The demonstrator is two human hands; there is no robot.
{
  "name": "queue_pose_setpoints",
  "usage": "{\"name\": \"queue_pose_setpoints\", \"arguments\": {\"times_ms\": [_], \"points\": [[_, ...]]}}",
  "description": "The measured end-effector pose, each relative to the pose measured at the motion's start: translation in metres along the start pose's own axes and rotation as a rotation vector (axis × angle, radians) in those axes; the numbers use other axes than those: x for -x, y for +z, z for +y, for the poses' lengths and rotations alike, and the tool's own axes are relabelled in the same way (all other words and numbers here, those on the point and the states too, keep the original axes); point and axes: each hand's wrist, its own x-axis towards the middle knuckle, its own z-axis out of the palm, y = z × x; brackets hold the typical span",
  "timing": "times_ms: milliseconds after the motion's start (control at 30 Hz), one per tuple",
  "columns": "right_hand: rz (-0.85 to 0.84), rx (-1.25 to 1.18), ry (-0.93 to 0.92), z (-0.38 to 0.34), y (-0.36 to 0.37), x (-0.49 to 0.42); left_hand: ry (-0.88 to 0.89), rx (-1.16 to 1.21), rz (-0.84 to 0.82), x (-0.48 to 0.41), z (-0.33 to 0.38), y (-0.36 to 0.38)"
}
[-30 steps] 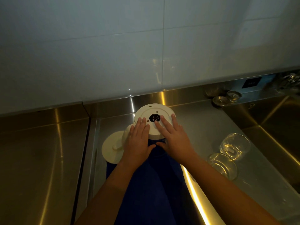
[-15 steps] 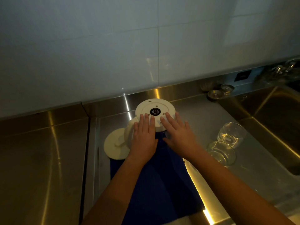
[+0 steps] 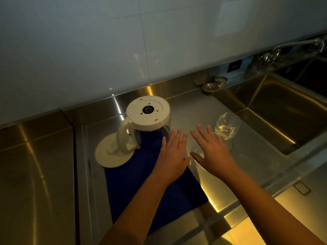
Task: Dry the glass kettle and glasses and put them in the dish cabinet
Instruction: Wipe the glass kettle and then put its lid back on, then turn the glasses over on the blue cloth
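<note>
Grip slack on both sides: my left hand (image 3: 172,153) and right hand (image 3: 215,150) spread flat, holding nothing. The upturned glass kettle (image 3: 147,112) looks fragile and slick; I'd take its handle (image 3: 122,137).

No legible text; dark plate (image 3: 234,65) on backsplash (image 3: 177,90) too blurred.
</note>
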Motion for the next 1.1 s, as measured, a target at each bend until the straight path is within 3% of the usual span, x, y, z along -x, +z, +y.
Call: {"name": "queue_pose_setpoints", "arguments": {"times_ms": [533,1100], "points": [[-0.037,-0.115,-0.026,0.111,-0.002,0.020,-0.080,-0.096,-0.148,-0.037,0.077,0.028],[-0.092,-0.519,-0.068,0.132,0.031,-0.003,-0.296,-0.142,-0.247,-0.063,0.093,0.047]]}}
